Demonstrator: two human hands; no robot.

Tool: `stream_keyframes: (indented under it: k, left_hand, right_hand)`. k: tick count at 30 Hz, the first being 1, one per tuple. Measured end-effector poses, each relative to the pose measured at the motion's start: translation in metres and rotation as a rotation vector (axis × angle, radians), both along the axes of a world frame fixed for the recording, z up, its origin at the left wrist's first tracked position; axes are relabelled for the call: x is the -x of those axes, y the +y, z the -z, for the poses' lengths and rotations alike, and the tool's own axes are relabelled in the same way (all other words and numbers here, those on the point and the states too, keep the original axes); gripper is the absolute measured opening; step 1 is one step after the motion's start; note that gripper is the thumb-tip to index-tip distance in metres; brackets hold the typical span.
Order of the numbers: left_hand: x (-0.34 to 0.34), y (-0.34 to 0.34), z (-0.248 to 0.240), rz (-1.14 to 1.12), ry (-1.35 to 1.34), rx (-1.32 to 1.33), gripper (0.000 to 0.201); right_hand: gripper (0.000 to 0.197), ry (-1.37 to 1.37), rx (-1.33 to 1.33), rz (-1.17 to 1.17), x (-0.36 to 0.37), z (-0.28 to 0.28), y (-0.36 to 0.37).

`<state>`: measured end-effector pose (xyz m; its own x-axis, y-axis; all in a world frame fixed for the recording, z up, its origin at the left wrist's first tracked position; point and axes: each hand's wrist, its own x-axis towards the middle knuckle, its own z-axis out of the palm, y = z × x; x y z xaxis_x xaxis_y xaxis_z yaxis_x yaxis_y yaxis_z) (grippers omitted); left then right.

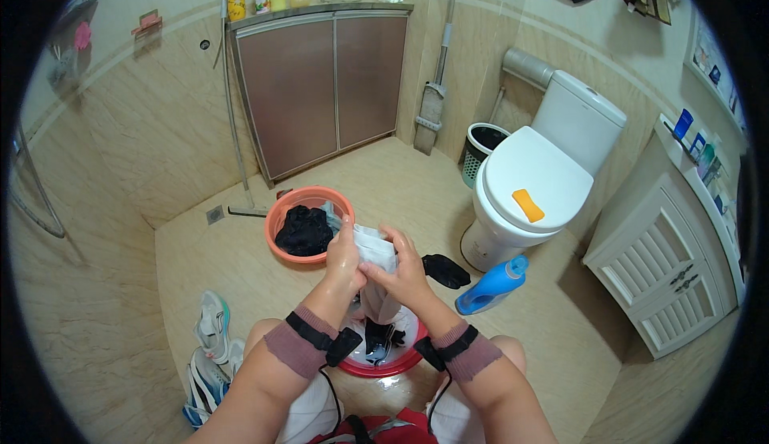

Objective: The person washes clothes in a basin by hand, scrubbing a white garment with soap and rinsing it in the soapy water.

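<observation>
Between my left hand (344,256) and my right hand (406,268) is a wet-looking white cloth (373,249), possibly a sock. Fingers of both hands close on it from either side, and its greyish lower part hangs down. Beneath it stands a red-rimmed basin (380,373) with black and pale cloth (380,338) in it, partly covered by my hands and forearms. Beyond my left hand, an orange basin (275,244) holds black cloth (303,231) and some grey cloth. To the right of my right hand, a black crumpled cloth (445,271) lies on the floor.
A blue bottle (492,285) stands tilted in view right of the basin. Behind it is a white toilet (529,156) with an orange pad (529,204) on its lid. Shoes (211,328) sit at left. A squeegee (247,211), a low cabinet (320,84) and a bin (474,156) stand farther back.
</observation>
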<state>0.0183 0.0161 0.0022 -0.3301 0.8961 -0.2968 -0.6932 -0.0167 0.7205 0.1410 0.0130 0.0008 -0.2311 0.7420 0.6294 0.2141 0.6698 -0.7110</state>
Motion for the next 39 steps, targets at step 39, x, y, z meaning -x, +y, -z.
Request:
stream_keyframes:
  k: [39]
  left_hand:
    - [-0.008, -0.005, 0.022, 0.295, -0.217, 0.056, 0.055]
  right_hand:
    - [0.051, -0.139, 0.116, -0.352, -0.011, 0.004, 0.013]
